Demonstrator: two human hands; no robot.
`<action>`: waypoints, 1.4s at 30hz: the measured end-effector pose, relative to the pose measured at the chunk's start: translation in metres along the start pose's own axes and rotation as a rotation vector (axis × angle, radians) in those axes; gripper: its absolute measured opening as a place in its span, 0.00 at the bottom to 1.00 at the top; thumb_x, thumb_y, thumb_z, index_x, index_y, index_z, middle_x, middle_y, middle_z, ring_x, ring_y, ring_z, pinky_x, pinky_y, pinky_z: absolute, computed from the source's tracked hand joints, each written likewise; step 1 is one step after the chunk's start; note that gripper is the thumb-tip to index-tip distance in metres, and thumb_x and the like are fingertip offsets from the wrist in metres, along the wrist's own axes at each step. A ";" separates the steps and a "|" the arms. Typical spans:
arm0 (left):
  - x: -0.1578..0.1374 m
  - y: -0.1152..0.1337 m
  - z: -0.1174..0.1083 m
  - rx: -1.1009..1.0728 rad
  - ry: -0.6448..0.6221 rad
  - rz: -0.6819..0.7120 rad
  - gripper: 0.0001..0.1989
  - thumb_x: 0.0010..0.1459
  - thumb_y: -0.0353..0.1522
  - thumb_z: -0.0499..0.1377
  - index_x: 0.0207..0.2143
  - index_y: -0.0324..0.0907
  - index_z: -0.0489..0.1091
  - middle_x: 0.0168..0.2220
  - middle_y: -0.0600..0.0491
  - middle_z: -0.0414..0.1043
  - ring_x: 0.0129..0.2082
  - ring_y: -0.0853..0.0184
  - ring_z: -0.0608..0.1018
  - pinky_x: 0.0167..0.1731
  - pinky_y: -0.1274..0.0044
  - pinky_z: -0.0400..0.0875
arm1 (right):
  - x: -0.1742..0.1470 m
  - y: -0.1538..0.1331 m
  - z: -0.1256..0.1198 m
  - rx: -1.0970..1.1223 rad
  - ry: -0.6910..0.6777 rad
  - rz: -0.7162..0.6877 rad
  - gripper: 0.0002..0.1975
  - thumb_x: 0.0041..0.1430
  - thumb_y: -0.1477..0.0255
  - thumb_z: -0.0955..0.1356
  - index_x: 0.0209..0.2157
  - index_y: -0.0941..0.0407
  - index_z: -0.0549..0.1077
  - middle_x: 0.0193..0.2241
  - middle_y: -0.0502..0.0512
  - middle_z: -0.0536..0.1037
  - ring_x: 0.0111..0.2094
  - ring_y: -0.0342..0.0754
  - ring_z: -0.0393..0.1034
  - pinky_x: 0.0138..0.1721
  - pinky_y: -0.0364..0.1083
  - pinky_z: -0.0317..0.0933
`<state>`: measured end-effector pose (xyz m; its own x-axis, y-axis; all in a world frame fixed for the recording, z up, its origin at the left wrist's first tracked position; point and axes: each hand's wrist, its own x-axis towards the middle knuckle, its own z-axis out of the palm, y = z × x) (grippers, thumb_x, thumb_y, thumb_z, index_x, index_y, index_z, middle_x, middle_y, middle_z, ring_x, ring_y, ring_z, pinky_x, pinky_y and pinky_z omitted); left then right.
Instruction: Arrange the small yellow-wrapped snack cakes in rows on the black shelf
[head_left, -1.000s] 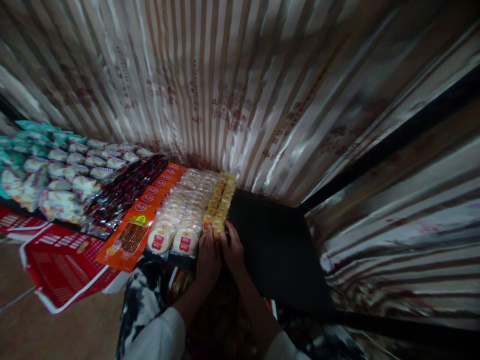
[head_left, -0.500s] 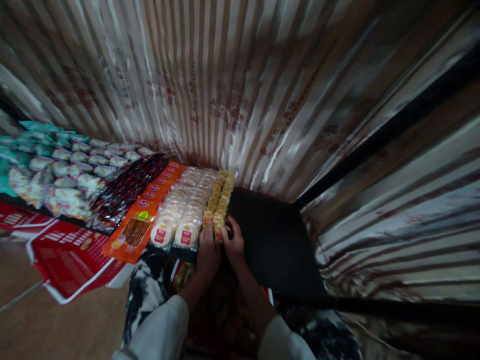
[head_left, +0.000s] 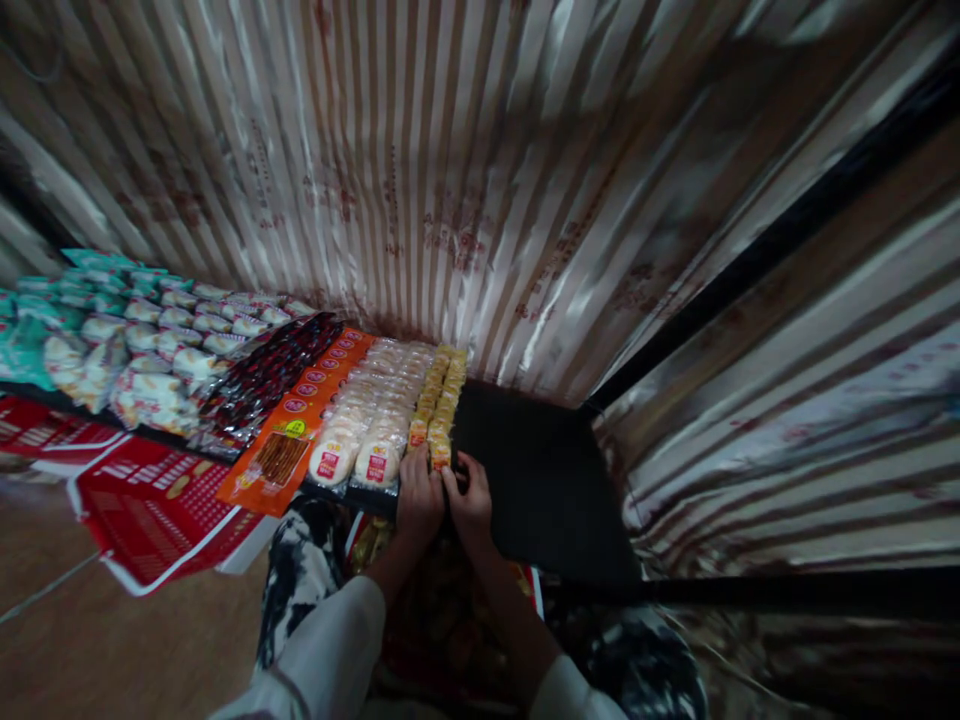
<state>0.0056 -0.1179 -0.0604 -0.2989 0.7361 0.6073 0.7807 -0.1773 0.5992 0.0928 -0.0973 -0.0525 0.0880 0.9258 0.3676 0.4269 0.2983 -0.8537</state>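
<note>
Two rows of small yellow snack packets (head_left: 437,400) stand on the black shelf (head_left: 544,490), running back toward the curtain. At their front end is my left hand (head_left: 420,497), fingers pressed together on the nearest packets. My right hand (head_left: 471,500) is curled against the right row's front packet, its thumb and bent fingers on the packet's edge. The fingertips are partly hidden and dim. Just left of my hands lie two rows of clear-wrapped round white crackers (head_left: 377,463) with red labels.
Further left are an orange bag of brown sticks (head_left: 277,460), dark red shiny packets (head_left: 259,375), white packets (head_left: 150,395) and green packets (head_left: 22,345). Red baskets (head_left: 154,510) stand below the shelf. A striped curtain (head_left: 450,180) hangs behind; a dark pole (head_left: 720,280) slants at right.
The view has shifted slightly, so the shelf goods appear a little further right. My hands stay at the front of the yellow packets; my right fingers have shifted slightly.
</note>
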 end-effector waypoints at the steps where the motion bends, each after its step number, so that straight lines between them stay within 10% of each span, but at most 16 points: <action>1: 0.000 0.000 -0.001 -0.015 -0.001 -0.013 0.20 0.61 0.30 0.45 0.54 0.31 0.58 0.49 0.37 0.66 0.53 0.57 0.67 0.51 0.60 0.63 | -0.003 -0.002 -0.002 -0.012 0.002 0.012 0.18 0.54 0.63 0.65 0.44 0.58 0.69 0.40 0.60 0.72 0.40 0.49 0.69 0.39 0.47 0.69; 18: -0.049 0.012 -0.030 -0.067 -0.155 0.055 0.16 0.59 0.25 0.44 0.49 0.37 0.62 0.47 0.43 0.66 0.49 0.62 0.67 0.49 0.63 0.66 | -0.090 -0.017 -0.063 -0.145 -0.304 0.071 0.14 0.60 0.67 0.59 0.40 0.55 0.72 0.38 0.56 0.78 0.39 0.49 0.73 0.43 0.47 0.66; 27: -0.083 0.020 -0.055 -0.115 -0.322 0.164 0.15 0.54 0.22 0.48 0.43 0.39 0.65 0.46 0.46 0.65 0.48 0.62 0.66 0.48 0.65 0.67 | -0.112 0.032 -0.093 -0.415 -0.470 0.199 0.14 0.56 0.72 0.61 0.39 0.57 0.74 0.36 0.59 0.79 0.38 0.51 0.73 0.41 0.49 0.65; 35: -0.042 0.028 -0.035 -0.078 -0.137 -0.136 0.15 0.58 0.29 0.50 0.48 0.39 0.62 0.45 0.45 0.66 0.47 0.61 0.68 0.47 0.64 0.66 | -0.102 0.017 -0.089 -0.188 -0.527 0.185 0.12 0.56 0.67 0.61 0.35 0.54 0.76 0.33 0.55 0.80 0.34 0.52 0.74 0.37 0.51 0.67; 42: -0.001 0.029 -0.018 -0.079 -0.117 -0.352 0.15 0.56 0.32 0.54 0.46 0.38 0.62 0.39 0.48 0.66 0.36 0.67 0.72 0.40 0.73 0.69 | -0.045 -0.018 -0.051 -0.064 -0.232 0.050 0.17 0.58 0.70 0.59 0.45 0.56 0.71 0.43 0.59 0.75 0.44 0.49 0.70 0.48 0.50 0.64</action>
<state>0.0183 -0.1351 -0.0342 -0.4730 0.8298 0.2963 0.5954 0.0532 0.8017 0.1274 -0.1558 -0.0343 -0.0958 0.9698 0.2244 0.4844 0.2424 -0.8406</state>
